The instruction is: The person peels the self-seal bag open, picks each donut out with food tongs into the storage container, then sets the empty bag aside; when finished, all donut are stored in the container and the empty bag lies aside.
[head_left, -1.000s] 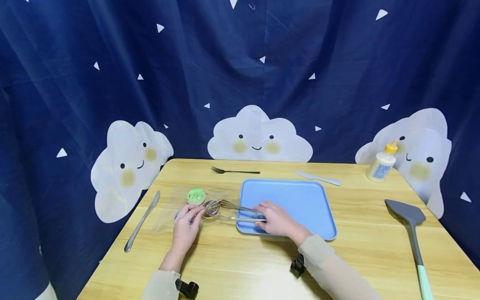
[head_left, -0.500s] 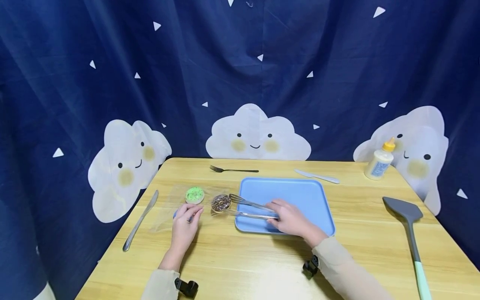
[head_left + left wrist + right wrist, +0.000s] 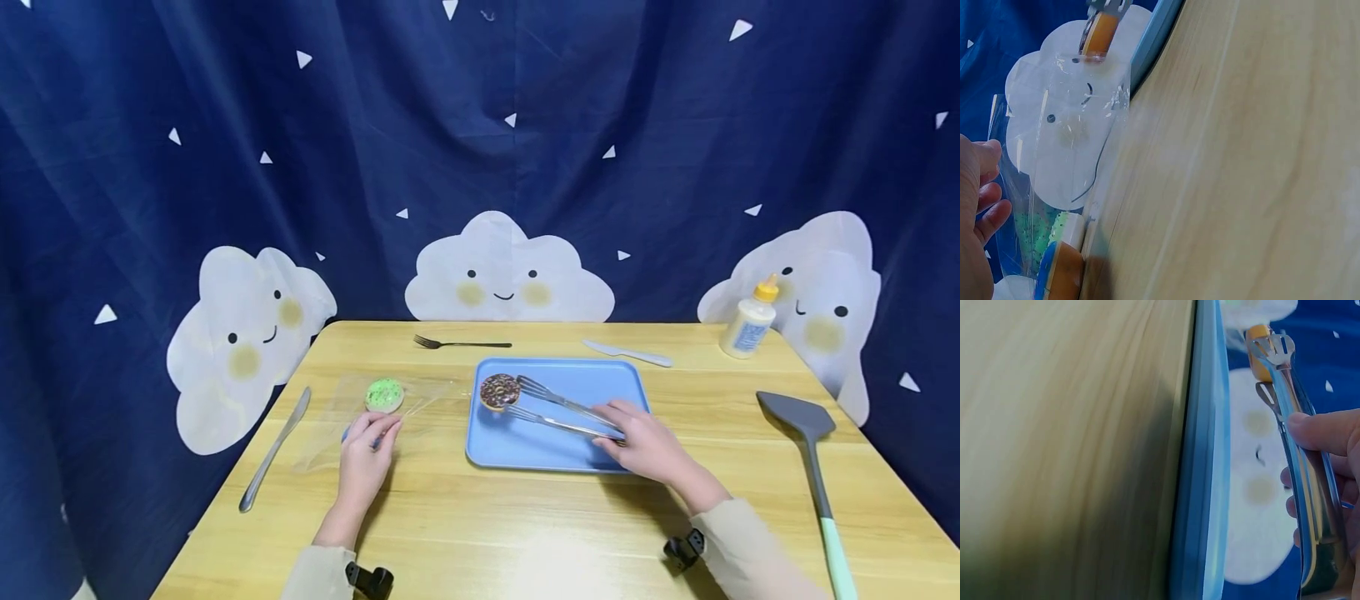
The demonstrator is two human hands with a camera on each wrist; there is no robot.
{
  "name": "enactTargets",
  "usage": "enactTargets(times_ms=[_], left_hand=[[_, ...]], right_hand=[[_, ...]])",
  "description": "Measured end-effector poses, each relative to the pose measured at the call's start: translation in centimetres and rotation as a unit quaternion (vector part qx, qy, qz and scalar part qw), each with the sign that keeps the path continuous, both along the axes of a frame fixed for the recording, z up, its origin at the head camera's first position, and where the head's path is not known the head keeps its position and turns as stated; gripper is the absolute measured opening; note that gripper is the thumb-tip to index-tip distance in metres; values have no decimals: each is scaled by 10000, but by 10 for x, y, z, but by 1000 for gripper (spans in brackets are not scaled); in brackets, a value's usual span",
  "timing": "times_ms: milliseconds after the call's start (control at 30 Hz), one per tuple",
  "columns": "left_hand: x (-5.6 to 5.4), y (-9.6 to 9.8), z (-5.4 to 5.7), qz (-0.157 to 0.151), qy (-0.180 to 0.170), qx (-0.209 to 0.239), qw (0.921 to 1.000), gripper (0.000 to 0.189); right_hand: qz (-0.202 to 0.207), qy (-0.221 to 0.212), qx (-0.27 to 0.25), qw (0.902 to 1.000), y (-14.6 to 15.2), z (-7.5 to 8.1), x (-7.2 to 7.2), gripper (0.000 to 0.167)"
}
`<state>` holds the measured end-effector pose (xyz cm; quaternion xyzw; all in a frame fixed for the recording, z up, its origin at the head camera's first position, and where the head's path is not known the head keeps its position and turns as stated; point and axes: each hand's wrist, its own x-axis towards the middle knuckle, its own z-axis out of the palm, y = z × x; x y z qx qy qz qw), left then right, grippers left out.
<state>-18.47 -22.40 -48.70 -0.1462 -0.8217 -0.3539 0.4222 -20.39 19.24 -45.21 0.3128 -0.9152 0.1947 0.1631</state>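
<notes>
Chocolate doughnut (image 3: 499, 391), earlier at the clear bag (image 3: 1075, 119), is now being held in the tongs (image 3: 570, 406) above the left part of the blue tray (image 3: 525, 454). Tongs are being gripped by the fingers of the right hand (image 3: 643, 440); the bag is being pinched by those of the left hand (image 3: 365, 454).

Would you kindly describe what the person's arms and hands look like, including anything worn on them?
The left sleeve and right sleeve are plain pale beige. A small black device sits at each cuff: left device, right device; no cables show. Neither the left grip nor the right grip wears a glove.
</notes>
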Motion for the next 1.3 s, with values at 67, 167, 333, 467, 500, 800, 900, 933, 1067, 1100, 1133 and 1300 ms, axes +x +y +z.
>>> enactTargets(times_ms=[67,167,333,467,500,800,900,933,1067,1100,1133,1300], left_hand=[[1,-1,0,-5,-58,25,10000,12],[3,-1,-1,0,-126,28,9999,11],[5,0,-2,19,-226,90,9997,10],[3,2,-4,25,-98,53,9999,12],[3,3,-4,24,-76,32,10000,12],[2,5,-4,83,53,-129,9999,13],[2,5,-3,52,-28,-106,9999,12],[2,5,-3,54,-21,-107,9999,13],[2,3,-4,34,-9,-41,10000,14],[1,3,-4,26,6,-33,10000,14],[1,3,-4,12,23,-28,10000,14],[0,2,-1,-4,93,-67,9999,15]], right_hand=[[-100,29,-71,9999,12,1,3,46],[-242,94,-142,9996,29,2,6,47],[-381,436,-118,9982,55,2,10,48],[-545,650,-61,9964,77,-1,17,47],[-607,669,-66,9959,83,-2,19,47],[-1229,200,110,9922,123,-3,37,42],[-1353,236,191,9903,131,-5,41,41],[-1384,265,214,9898,132,-5,41,41],[-1381,302,251,9896,132,-6,42,42],[-1381,286,261,9897,132,-6,42,42],[-1385,299,279,9895,132,-5,41,42],[-1412,408,319,9886,133,-2,42,44]])
